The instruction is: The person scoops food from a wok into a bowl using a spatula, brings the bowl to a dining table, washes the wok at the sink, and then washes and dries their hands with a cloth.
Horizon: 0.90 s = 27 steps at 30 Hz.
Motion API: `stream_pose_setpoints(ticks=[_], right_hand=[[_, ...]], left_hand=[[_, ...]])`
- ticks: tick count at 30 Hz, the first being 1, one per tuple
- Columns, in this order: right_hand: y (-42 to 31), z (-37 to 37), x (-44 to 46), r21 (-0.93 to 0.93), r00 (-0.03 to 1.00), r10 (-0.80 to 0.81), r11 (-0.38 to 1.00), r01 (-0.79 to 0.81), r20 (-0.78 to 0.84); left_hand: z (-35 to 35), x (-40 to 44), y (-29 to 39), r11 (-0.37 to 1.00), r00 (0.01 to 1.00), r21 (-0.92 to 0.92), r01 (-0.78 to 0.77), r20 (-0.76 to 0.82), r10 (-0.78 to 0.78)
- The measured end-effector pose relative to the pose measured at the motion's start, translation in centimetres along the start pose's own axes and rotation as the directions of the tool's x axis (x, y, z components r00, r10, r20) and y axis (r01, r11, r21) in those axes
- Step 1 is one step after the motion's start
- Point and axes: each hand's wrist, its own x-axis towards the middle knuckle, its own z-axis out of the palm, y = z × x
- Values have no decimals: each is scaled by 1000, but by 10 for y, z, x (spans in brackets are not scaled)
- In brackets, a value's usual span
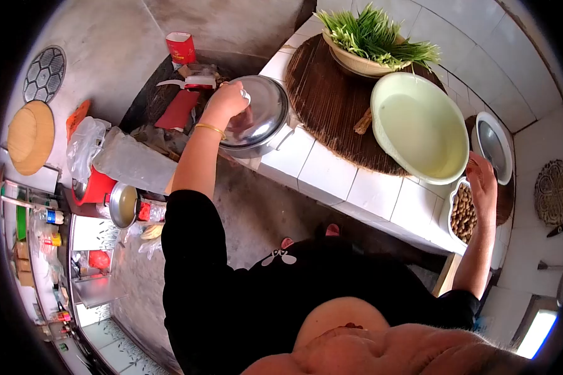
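Note:
My left hand, with a gold bangle at its wrist, is closed around the knob of a shiny metal pot lid. The lid lies over a metal pot at the left end of the tiled counter. At the right, my right hand has its fingers curled at the rim of a pale green basin holding cloudy liquid. Its fingertips are partly hidden. Just below that hand, a white dish holds what look like peanuts in their shells.
A woven basket of green leafy stalks stands on a round brown mat. A metal-looking bowl is behind my right hand. Papers and a red box lie left of the pot. Shelves hold bottles.

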Motion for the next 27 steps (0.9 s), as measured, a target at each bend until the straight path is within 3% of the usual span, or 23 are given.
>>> stream_pose_setpoints(ticks=[3, 4, 9, 10, 12, 14, 16, 17, 20, 21, 22, 23, 24, 26, 27], right_hand=[[-13, 5, -28, 35, 999, 39, 999, -38, -10], [-22, 8, -36, 43, 996, 86, 995, -85, -11], [-37, 18, -63, 100, 992, 125, 988, -122, -29], [-43, 20, -68, 93, 992, 119, 989, -116, -33], [-44, 28, -74, 71, 994, 109, 992, -107, -22], [-46, 38, -77, 82, 997, 72, 994, -72, -2], [-48, 49, -79, 94, 995, 83, 992, -88, 49], [-50, 55, -80, 99, 993, 89, 990, -97, 75], [-59, 75, -80, 91, 985, 109, 988, -122, 131], [-59, 82, -80, 95, 982, 104, 988, -119, 157], [-59, 90, -79, 91, 979, 68, 992, -87, 193], [-71, 97, -78, 76, 970, 67, 993, -87, 233], [-82, 108, -77, 89, 964, 49, 993, -74, 262], [-103, 129, -69, 98, 945, -25, 995, -7, 327], [-113, 142, -63, 98, 928, -78, 994, 45, 363]], left_hand=[[-7, -3, -2, 997, 998, -31, -66, 6, 66], [-1, 0, -7, 993, 989, 2, -116, -91, 116], [-55, -21, -17, 949, 969, -311, -49, -244, -30], [-58, -14, -41, 955, 922, -279, -105, -388, -12], [-89, -35, -65, 776, 932, -631, -14, -289, -218], [-118, -74, -84, 655, 884, -754, -46, -336, -325], [-125, -105, -128, 416, 847, -903, -105, -300, -438], [-120, -127, -152, 294, 839, -932, -213, -329, -433], [-89, -190, -212, 128, 873, -985, -119, -165, -459], [-60, -213, -279, 153, 889, -982, 107, 25, -457], [-32, -232, -294, 235, 809, -963, 131, -33, -587], [-9, -259, -323, 462, 724, -814, 352, -77, -686], [-8, -283, -314, 617, 698, -472, 630, -4, -716], [42, -338, -345, 775, 732, -165, 609, -257, -630], [85, -374, -394, 831, 784, 17, 557, -343, -518]])
